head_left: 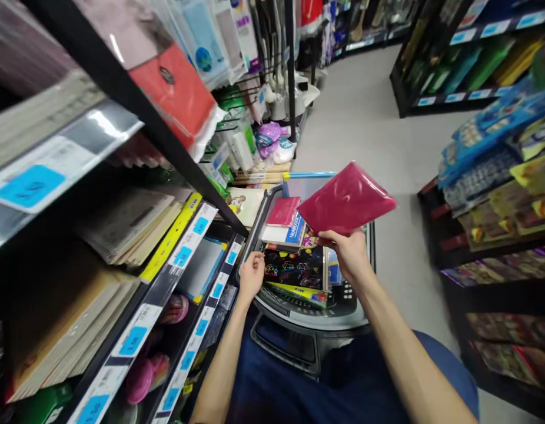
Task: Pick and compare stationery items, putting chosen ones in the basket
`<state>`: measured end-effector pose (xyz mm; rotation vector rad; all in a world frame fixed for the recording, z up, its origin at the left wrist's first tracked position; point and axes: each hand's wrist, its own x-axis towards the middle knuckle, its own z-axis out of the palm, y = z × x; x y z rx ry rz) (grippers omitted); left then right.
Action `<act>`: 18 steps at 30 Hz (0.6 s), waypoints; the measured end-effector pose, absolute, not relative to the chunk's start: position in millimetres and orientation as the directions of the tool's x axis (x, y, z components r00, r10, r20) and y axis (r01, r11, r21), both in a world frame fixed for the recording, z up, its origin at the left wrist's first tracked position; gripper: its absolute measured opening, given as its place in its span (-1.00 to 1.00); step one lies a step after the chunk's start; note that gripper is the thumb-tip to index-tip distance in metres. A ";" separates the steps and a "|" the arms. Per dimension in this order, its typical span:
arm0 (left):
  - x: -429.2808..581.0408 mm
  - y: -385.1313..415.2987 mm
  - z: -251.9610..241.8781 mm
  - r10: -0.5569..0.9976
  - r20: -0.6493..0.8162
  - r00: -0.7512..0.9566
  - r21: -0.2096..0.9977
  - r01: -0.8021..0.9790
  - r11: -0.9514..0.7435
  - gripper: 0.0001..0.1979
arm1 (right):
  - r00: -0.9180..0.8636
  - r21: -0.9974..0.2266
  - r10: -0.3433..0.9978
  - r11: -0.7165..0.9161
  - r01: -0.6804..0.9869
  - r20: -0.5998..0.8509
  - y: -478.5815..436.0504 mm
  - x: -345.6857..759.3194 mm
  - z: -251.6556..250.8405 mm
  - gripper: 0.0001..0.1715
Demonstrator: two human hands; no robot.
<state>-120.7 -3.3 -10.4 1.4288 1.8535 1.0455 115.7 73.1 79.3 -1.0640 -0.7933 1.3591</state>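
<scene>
My right hand (349, 250) grips the lower edge of a flat magenta packet (347, 200) with a shiny plastic surface, held tilted above a shopping basket (299, 321). My left hand (252, 272) is at the basket's left side, fingers curled together by the corner of a black sheet with colourful line drawings (296, 266); what they pinch, if anything, is hidden. In the basket lie a small pink notebook (283, 211), a white and blue notebook (292, 232) and a yellow-green item (305, 292) under the black sheet. A clear folder with a yellow-blue edge (294, 185) stands at the back.
A shelf (135, 335) with price labels runs close along my left, holding stacked notebooks (131, 224). On the right, another rack (497, 224) carries hanging packets. Grey floor (356, 129) stretches ahead between them, towards a far shelf (471, 65).
</scene>
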 end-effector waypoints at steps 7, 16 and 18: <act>-119.3 -1.5 -10.5 0.934 -0.005 -0.358 0.851 0.488 0.192 -0.80 | -0.113 -0.848 0.939 -0.342 -0.405 -0.325 83.9 113.2 69.9 -0.72; -122.4 -2.6 -8.6 0.900 0.061 -0.431 0.790 0.572 0.221 -0.85 | -0.113 -0.704 0.786 -0.600 -0.381 -0.608 66.8 131.8 28.5 -0.60; -124.9 -4.1 -9.0 0.904 0.093 -0.417 0.745 0.631 0.214 -0.87 | -0.110 -0.656 0.738 -0.649 -0.385 -0.666 51.1 135.1 20.9 -0.62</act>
